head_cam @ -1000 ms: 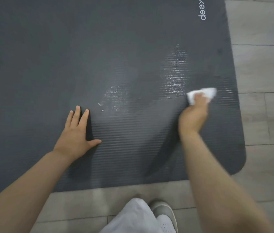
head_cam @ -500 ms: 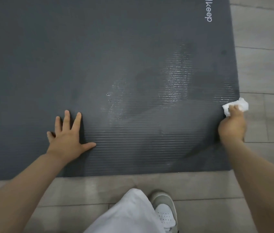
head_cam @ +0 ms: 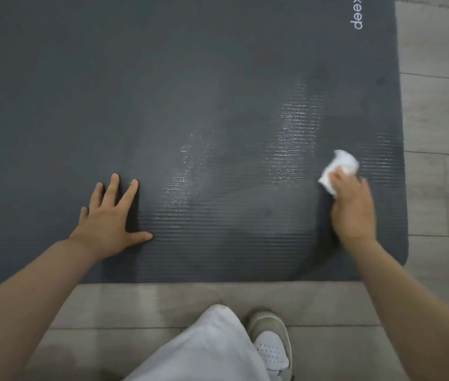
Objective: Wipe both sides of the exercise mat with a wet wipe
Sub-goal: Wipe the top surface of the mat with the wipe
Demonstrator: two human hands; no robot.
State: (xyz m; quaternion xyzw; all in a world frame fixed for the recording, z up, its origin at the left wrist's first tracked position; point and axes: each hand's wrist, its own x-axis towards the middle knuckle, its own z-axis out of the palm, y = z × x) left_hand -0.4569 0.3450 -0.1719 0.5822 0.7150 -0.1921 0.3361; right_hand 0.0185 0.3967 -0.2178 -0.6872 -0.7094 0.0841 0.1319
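Though it lies flat on the floor (head_cam: 438,193), the exercise mat (head_cam: 80,92), one, looks soft, ribbed and limp; best lifted by its rounded corner at four o'clock. Wet wipe (head_cam: 340,167), one, crumpled, light and damp, at three o'clock on the mat. Right hand (head_cam: 354,207), one, grips the wipe. Left hand (head_cam: 108,218), one, fingers spread, presses the mat at eight o'clock. Wet streaks likely slick.

I kneel indoors, likely at home: grey wood-look plank floor (head_cam: 438,119) under my dark exercise mat (head_cam: 108,92), a slipper (head_cam: 270,339) on my foot.
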